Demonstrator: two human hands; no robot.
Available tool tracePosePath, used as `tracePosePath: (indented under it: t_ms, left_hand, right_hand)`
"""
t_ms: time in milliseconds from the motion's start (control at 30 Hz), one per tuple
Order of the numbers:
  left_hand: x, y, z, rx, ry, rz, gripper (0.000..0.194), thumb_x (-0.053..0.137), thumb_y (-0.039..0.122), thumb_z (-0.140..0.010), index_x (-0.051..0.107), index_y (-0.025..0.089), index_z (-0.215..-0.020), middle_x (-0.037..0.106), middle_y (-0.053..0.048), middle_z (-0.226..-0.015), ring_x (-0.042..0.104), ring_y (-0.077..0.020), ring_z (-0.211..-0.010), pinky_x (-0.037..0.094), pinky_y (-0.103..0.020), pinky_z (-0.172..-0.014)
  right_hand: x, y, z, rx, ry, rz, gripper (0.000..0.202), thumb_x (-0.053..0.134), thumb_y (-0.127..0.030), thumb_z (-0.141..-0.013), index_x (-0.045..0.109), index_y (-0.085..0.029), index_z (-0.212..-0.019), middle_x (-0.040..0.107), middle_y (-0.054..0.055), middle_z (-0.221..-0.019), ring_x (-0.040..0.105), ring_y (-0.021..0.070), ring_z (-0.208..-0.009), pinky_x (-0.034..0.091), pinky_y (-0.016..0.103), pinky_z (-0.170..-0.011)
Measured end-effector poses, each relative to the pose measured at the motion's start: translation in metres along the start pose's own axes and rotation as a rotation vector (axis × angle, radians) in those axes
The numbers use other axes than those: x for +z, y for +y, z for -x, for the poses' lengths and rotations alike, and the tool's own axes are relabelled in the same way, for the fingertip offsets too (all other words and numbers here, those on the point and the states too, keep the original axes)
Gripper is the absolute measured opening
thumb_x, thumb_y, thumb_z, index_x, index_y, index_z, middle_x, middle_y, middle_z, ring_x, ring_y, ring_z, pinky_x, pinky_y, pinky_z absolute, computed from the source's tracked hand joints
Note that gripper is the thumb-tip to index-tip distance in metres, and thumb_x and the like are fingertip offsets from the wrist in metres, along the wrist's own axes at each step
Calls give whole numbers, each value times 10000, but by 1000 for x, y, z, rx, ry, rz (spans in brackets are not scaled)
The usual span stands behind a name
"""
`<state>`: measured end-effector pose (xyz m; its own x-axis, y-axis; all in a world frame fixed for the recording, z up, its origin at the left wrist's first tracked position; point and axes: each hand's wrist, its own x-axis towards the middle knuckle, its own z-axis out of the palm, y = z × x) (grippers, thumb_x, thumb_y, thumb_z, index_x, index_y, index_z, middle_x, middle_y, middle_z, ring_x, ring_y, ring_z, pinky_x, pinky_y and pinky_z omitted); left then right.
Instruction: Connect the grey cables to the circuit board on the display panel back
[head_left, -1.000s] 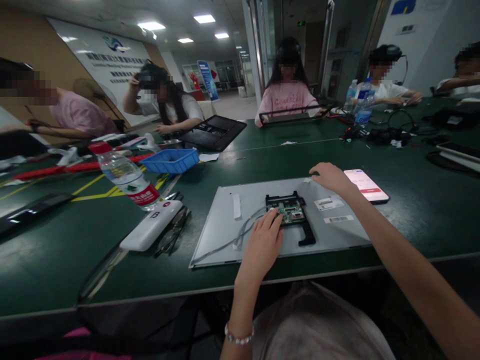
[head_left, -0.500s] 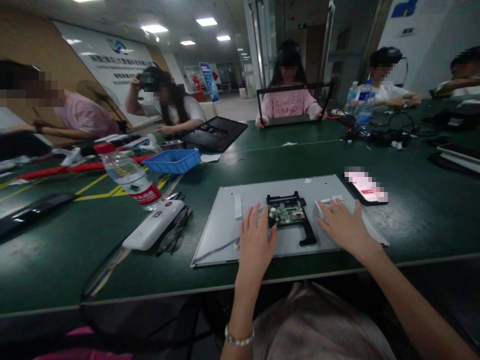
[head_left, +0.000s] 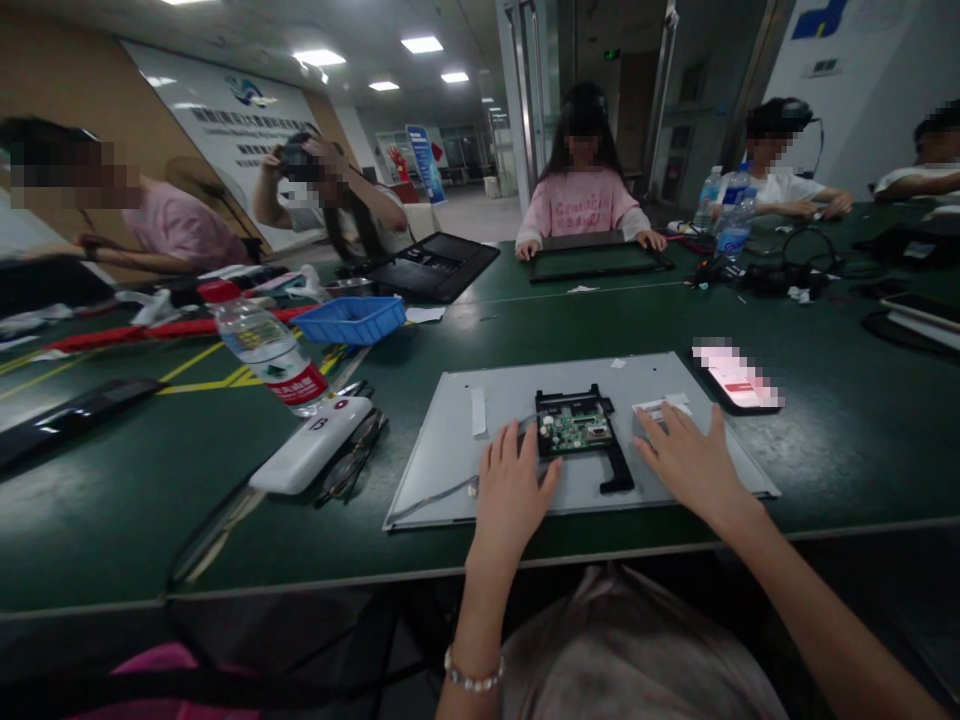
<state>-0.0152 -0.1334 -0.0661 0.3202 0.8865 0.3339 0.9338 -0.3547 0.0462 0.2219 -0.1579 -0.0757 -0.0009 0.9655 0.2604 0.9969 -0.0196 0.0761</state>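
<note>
In front of me a white display panel (head_left: 457, 465) lies flat on the green table, its back facing up. At its middle sits a green circuit board (head_left: 576, 430) in a black plastic bracket (head_left: 618, 470). My left hand (head_left: 514, 490) rests on the panel just left of the bracket, fingers stretched out, holding nothing. Beneath that hand a thin grey cable (head_left: 435, 496) runs to the panel's left corner. My right hand (head_left: 691, 462) lies open on the panel's right part, its fingertips by a white label (head_left: 661, 406). White tape (head_left: 478, 412) sticks to the panel further left.
A phone (head_left: 735, 378) lies beyond the panel's right edge. To the left are a white power bank (head_left: 311, 446), eyeglasses (head_left: 352, 460), a water bottle (head_left: 274, 350) and a blue tray (head_left: 352, 320). Across the table a person (head_left: 581, 205) touches a black frame (head_left: 600, 272).
The person opposite has lowered the black frame from upright onto the table. Another person at the left has raised a second hand to their headgear. My hands have hardly moved.
</note>
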Motion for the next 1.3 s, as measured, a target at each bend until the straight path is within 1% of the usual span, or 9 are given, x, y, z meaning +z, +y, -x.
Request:
tracePosePath:
  t_ms: [267,467,600,800,967,1067,1167,1233,1300]
  left_hand:
    - [-3,-3,-1,6,-39,72,514,489,421,-906,436,160,-1346,432,-168,-1423,403,-307,-1315,346,-497,-1058]
    - [-9,-14,-2,22,-112,62,476,459,402,-927,429,211,-1363,420,-130,-1445,417,-282,-1313,359,-461,-1055]
    - [-7,-17,2,52,-76,26,477,433,411,-938,424,216,-1374,404,-115,-1462,384,-270,-1341,334,-447,-1079]
    - [-5,-13,10,68,-39,-22,494,432,399,-938,407,207,-1393,398,-121,-1467,381,-278,-1344,340,-452,-1077]
    - [-14,-10,7,58,-92,1,489,450,371,-931,406,198,-1387,405,-136,-1459,393,-283,-1336,337,-465,-1078]
    - [-20,-10,-1,66,-125,43,560,497,347,-907,345,172,-1417,387,-152,-1465,375,-287,-1345,319,-476,-1087]
    - [-21,-11,-11,88,-129,111,664,553,352,-875,274,169,-1449,349,-152,-1486,338,-291,-1365,303,-480,-1097]
    - [-20,-13,-18,119,-154,166,681,570,363,-867,272,179,-1452,362,-145,-1479,366,-285,-1349,319,-458,-1091]
    - [-18,-16,-23,155,-191,214,640,569,358,-872,316,195,-1437,401,-134,-1456,422,-269,-1312,345,-426,-1079]
  right_hand:
    - [4,6,5,-28,34,-36,453,361,-359,-961,439,-227,-1388,470,194,-1401,450,323,-1264,148,657,-1038]
    - [6,7,6,-22,21,-49,454,343,-356,-963,444,-217,-1384,453,189,-1417,424,316,-1290,195,630,-1044]
    - [6,8,7,-24,20,-58,449,343,-340,-964,450,-209,-1380,449,189,-1420,410,314,-1304,197,620,-1053]
    - [6,10,11,-43,11,-53,455,336,-348,-964,451,-199,-1378,438,196,-1426,407,315,-1307,226,604,-1047]
    - [3,11,9,-47,26,-77,438,348,-327,-957,479,-184,-1349,461,196,-1405,411,326,-1300,225,601,-1052]
    - [-1,7,5,-95,16,-166,408,345,-292,-950,512,-189,-1308,492,160,-1388,416,302,-1301,226,566,-1077]
    - [-7,0,1,-210,-29,-343,419,335,-271,-946,477,-201,-1334,506,111,-1386,443,244,-1287,276,484,-1091]
    - [-10,-5,0,-260,-49,-428,441,323,-232,-938,442,-192,-1361,507,96,-1388,452,215,-1281,298,442,-1093]
    - [-10,-10,0,-272,-57,-451,457,315,-197,-928,433,-166,-1369,500,99,-1396,440,209,-1292,295,430,-1100]
